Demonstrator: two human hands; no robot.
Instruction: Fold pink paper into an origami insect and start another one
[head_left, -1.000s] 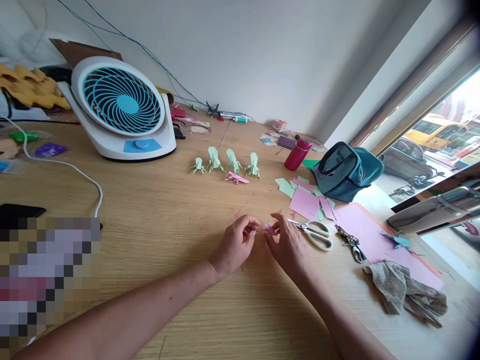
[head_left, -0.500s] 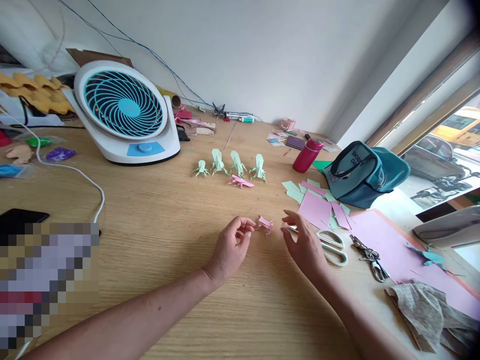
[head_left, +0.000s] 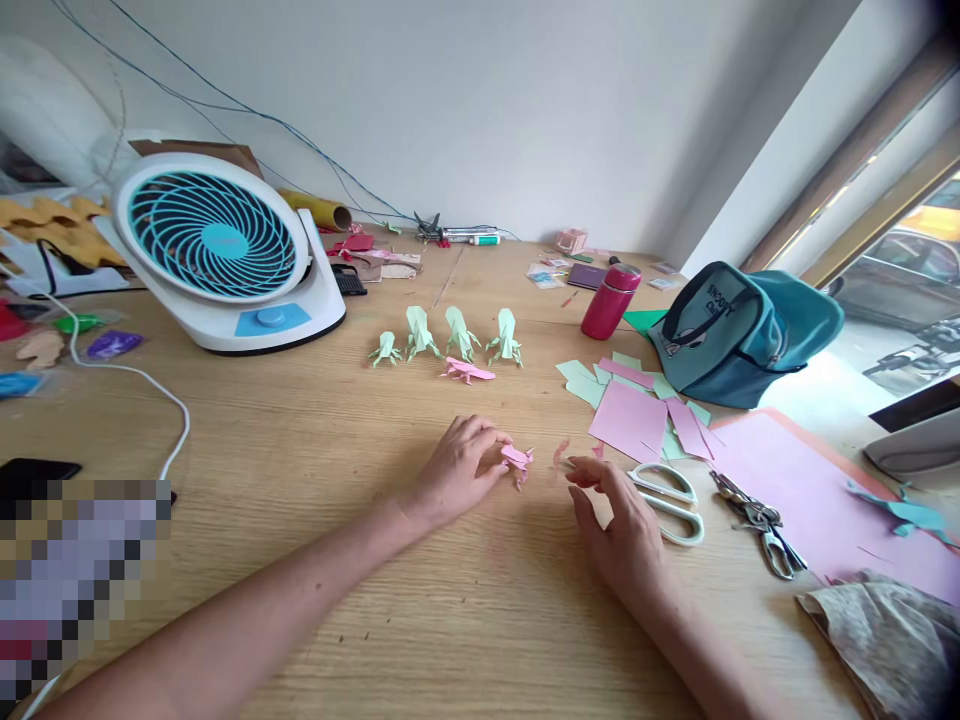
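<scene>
A small pink origami insect [head_left: 517, 460] stands on the wooden table [head_left: 300, 450] in front of me. The thumb and index finger of my left hand [head_left: 459, 465] close on its left end. My right hand [head_left: 619, 515] hovers to the right of it, thumb and fingers apart, with nothing visible in it. Farther back, several pale green origami insects [head_left: 460, 334] stand in a row. A longer pink origami insect [head_left: 468, 371] lies just in front of them. White-handled scissors [head_left: 666, 478] rest beside my right hand, their blades partly hidden.
Pink and green paper pieces [head_left: 628, 418] lie at the right, near a teal cap [head_left: 720, 345] and a magenta bottle [head_left: 611, 302]. Keys [head_left: 757, 515] and a cloth [head_left: 885, 630] are at the right edge. A white fan [head_left: 225, 260] stands at the back left; a white cable [head_left: 169, 395] runs below it.
My left hand has reached forward and taken hold of the small pink insect, which was just beyond its fingertips. My right hand has moved slightly down and right. The camera view has shifted.
</scene>
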